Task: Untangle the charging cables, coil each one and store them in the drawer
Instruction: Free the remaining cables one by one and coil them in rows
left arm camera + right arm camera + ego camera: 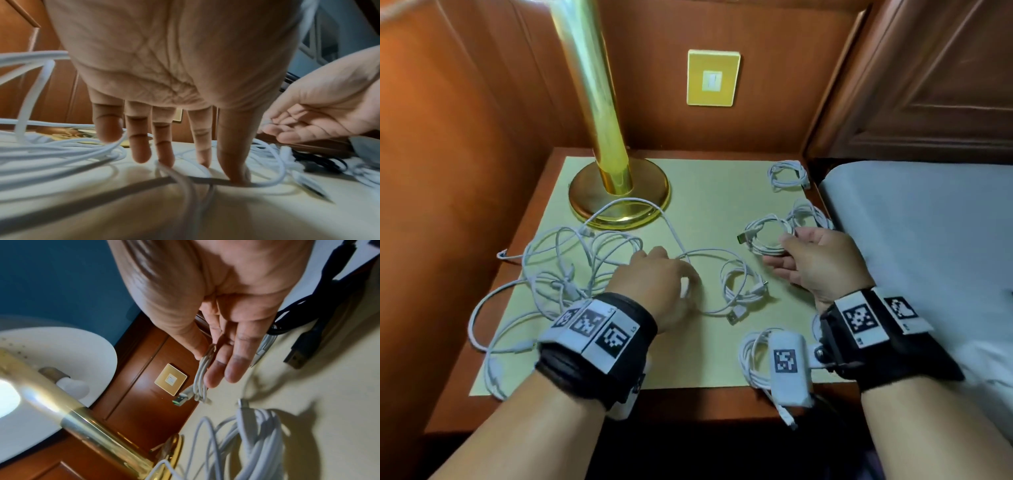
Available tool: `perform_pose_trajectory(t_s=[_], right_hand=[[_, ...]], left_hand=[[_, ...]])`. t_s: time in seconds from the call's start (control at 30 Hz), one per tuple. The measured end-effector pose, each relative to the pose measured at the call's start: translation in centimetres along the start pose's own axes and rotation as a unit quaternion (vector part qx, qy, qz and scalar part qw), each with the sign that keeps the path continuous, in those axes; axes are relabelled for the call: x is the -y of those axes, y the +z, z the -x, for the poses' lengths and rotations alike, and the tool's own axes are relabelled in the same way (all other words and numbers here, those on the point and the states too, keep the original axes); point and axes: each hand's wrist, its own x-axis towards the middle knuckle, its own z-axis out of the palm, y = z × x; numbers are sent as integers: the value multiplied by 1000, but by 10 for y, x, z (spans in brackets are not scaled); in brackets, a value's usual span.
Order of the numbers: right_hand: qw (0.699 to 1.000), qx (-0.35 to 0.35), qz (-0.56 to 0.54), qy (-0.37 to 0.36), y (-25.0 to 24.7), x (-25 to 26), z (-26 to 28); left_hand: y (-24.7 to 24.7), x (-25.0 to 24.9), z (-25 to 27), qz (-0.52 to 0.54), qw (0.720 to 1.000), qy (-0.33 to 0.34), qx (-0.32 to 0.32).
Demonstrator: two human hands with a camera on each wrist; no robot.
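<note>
The left hand is palm-down on the mat, fingers spread and straight; in the left wrist view the thumb tip presses a loose white cable against the mat and a finger touches the same strand. That cable runs left into the tangle of white cables, which sprawls over the mat's left part and off its edge onto the nightstand.

The right hand is lifted above the mat's right side, palm up. It pinches a small white coil between thumb and forefinger, while the other fingers are held out straight; the coil's green-tipped plug points left.

Between the hands a coiled cable lies flat on the mat. A further coil rests at the mat's far right corner, another just behind the right hand, and one near the front edge, partly hidden by the wrist camera. A black cable seems to lie at the right, though it is blurred.

A brass lamp stands on the mat's far left. A bed adjoins the nightstand on the right.
</note>
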Motion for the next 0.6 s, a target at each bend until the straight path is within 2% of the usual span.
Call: perform_pose_trajectory(t_s=[0.27,0.37,0.5,0.6], right_hand=[[1000,-13,7,4,9,-4,-19],[1000,-2,16,9,14,-6,-22],[1000,-3,19,9,23,-6,-22],[999,8,42,9,30,-8,-25]], left_hand=[[-7,8,-7,-39,996,-79,-6],[-6,10,-6,-7,995,-98,-18],[-4,13,-5,5,995,-95,-16],[-4,13,-7,-6,998,-69,3]])
